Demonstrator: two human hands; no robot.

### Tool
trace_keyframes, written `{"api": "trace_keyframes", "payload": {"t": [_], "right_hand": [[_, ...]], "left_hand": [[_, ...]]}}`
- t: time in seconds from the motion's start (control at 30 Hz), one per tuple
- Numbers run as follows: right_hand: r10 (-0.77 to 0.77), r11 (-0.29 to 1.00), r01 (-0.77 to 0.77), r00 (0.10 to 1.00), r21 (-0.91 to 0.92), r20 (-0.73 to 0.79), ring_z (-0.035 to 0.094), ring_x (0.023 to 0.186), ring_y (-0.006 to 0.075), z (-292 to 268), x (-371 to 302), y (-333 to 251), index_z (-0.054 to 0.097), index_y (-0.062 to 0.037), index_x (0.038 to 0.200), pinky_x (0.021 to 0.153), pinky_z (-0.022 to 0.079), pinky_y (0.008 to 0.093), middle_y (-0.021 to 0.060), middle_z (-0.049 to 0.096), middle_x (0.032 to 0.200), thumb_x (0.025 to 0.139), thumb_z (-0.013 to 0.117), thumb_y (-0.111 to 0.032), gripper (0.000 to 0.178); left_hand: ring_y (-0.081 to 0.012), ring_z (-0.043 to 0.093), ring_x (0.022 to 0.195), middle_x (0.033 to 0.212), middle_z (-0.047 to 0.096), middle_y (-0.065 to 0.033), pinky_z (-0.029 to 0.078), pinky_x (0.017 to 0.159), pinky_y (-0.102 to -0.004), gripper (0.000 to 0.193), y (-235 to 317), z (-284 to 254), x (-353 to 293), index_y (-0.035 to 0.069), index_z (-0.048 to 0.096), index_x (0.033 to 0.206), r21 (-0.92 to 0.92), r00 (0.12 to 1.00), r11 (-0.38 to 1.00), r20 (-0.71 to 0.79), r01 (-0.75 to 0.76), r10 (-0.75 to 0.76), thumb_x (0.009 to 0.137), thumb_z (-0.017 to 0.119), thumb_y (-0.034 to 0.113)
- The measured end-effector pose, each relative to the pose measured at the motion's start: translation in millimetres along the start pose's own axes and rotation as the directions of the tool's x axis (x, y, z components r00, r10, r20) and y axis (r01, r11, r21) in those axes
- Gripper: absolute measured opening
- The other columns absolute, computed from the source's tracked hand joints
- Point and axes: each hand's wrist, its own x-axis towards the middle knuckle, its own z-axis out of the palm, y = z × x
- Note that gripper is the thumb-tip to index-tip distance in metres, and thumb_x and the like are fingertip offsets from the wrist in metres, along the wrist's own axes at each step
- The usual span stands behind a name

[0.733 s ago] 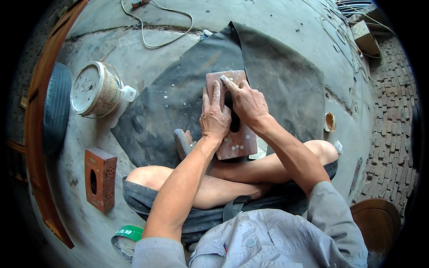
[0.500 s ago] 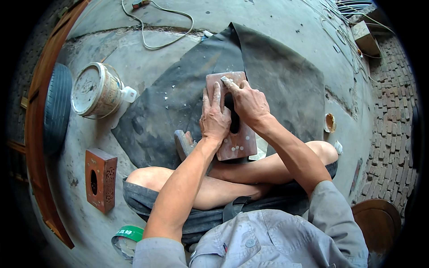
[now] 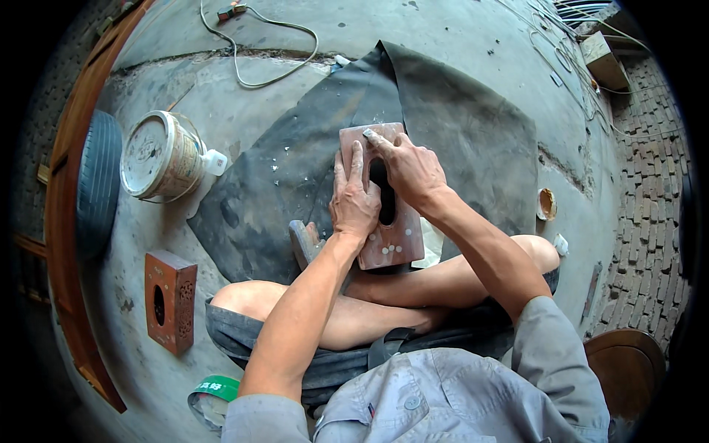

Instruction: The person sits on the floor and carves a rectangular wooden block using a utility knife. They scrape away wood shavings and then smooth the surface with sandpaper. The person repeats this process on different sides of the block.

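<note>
A reddish-brown wooden tissue box [image 3: 391, 253] with a long oval slot and round pale inlays rests tilted before my crossed legs. My left hand [image 3: 355, 201] grips it along the left side, two fingers stretched over the top and the thumb by the slot. At the far end, my right hand [image 3: 408, 168] presses a small pale grey piece [image 3: 368, 133] onto the wood under the index fingertip; its other fingers curl toward the box's right edge. What the piece is made of cannot be made out. White dust coats the fingertips.
Beneath lies a dark rubber sheet [image 3: 473, 125] with white crumbs. A block-like tool [image 3: 303, 242] sits by my left forearm. Leftward are a second carved box [image 3: 170, 301], a lidded bucket [image 3: 159, 156], a tire [image 3: 98, 184] and a green tape roll [image 3: 214, 387]. A cable [image 3: 277, 77] lies beyond.
The fingertip with the pale piece has slid very slightly left across the box's far end. The left hand stays in place on the box; the whole view has shifted a little.
</note>
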Motion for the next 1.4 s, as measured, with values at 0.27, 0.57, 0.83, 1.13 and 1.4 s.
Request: {"api": "trace_keyframes", "payload": {"t": [0.27, 0.57, 0.83, 1.13, 1.4], "right_hand": [[-0.003, 1.000, 0.003, 0.999, -0.007, 0.052, 0.074, 0.093, 0.0445, -8.5, 3.1, 2.4, 0.061, -0.0230, 0.148, 0.078, 0.061, 0.0520, 0.0220, 0.070, 0.118, 0.100, 0.060, -0.018, 0.049], [0.004, 1.000, -0.005, 0.999, 0.028, 0.044, 0.074, 0.086, 0.0427, -36.2, -6.0, 18.8, 0.064, -0.0241, 0.144, 0.076, 0.060, 0.0515, 0.0228, 0.069, 0.105, 0.104, 0.059, -0.027, 0.041], [0.095, 0.995, -0.095, 0.995, 0.025, -0.008, 0.073, 0.072, 0.0405, -12.9, -53.6, 30.3, 0.058, -0.0281, 0.151, 0.066, 0.061, 0.0504, 0.0188, 0.064, 0.097, 0.105, 0.054, -0.020, 0.047], [0.143, 0.989, -0.144, 0.988, 0.023, 0.058, 0.074, 0.084, 0.0437, -21.6, -42.0, 23.4, 0.057, -0.0230, 0.152, 0.075, 0.061, 0.0520, 0.0229, 0.065, 0.108, 0.102, 0.054, -0.014, 0.051], [0.129, 0.992, -0.129, 0.990, 0.007, 0.056, 0.074, 0.086, 0.0441, -18.6, -32.7, 28.8, 0.055, -0.0218, 0.154, 0.077, 0.061, 0.0517, 0.0234, 0.065, 0.110, 0.102, 0.054, -0.016, 0.051]], "left_hand": [[-0.0447, 0.045, 0.148, 0.170, 0.030, -0.0233, 0.048, 0.115, -0.0463, 0.084, 1.7, -0.3, 0.1, 0.023, 0.033, 0.168, 0.004, 1.000, 1.000, 0.007, 0.013, -0.013, 0.089, 0.059, 0.013], [-0.0462, 0.048, 0.145, 0.165, 0.035, -0.0271, 0.050, 0.112, -0.0476, 0.083, 4.6, -0.9, -0.6, 0.023, 0.033, 0.168, 0.037, 1.000, 0.999, 0.001, 0.021, -0.021, 0.090, 0.061, 0.013], [-0.0454, 0.054, 0.138, 0.157, 0.042, -0.0252, 0.052, 0.109, -0.0472, 0.078, 1.9, -0.7, -0.6, 0.023, 0.044, 0.164, 0.067, 0.997, 0.995, -0.007, -0.073, 0.073, 0.090, 0.062, 0.006], [-0.0461, 0.051, 0.141, 0.160, 0.039, -0.0271, 0.051, 0.111, -0.0472, 0.077, 0.4, 1.3, -0.1, 0.025, 0.046, 0.162, 0.075, 0.995, 0.992, -0.015, -0.102, 0.104, 0.090, 0.062, 0.006], [-0.0472, 0.050, 0.143, 0.165, 0.034, -0.0295, 0.052, 0.110, -0.0471, 0.078, 0.4, 0.6, -0.8, 0.028, 0.044, 0.163, 0.108, 0.999, 0.993, 0.016, -0.048, 0.047, 0.089, 0.062, 0.009]]}}
